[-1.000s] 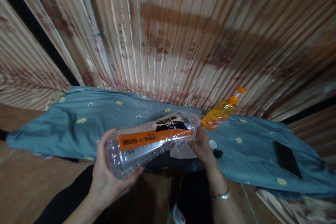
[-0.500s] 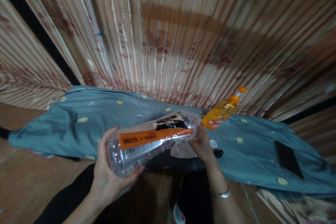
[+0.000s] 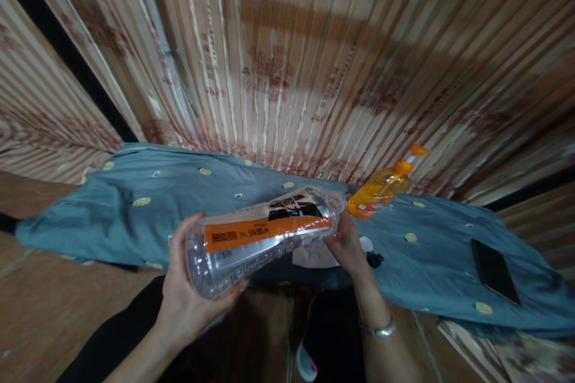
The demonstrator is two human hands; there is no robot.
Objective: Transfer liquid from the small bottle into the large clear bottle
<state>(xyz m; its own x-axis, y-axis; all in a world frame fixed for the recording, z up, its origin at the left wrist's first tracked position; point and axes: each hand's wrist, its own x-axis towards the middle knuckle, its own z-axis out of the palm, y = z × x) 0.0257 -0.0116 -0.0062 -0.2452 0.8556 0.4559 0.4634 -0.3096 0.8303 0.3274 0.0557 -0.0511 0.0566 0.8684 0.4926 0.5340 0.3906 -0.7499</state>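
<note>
I hold a large clear plastic bottle (image 3: 256, 239) with an orange and black label, lying sideways in front of me. My left hand (image 3: 188, 299) cups its base, nearest the camera. At the far end, my right hand (image 3: 345, 245) grips the neck, a metal bracelet on that wrist. Beyond the bottle's neck an orange pump bottle (image 3: 381, 187) stands on a blue-grey cloth (image 3: 135, 215).
The cloth is spread over the floor in front of a striped curtain (image 3: 287, 60). A dark phone (image 3: 494, 270) lies on its right part. A white cap (image 3: 366, 245), a small black object (image 3: 374, 260) and a white paper (image 3: 312, 256) lie near my right hand.
The view has shifted slightly; the bottle and both hands stay in nearly the same pose.
</note>
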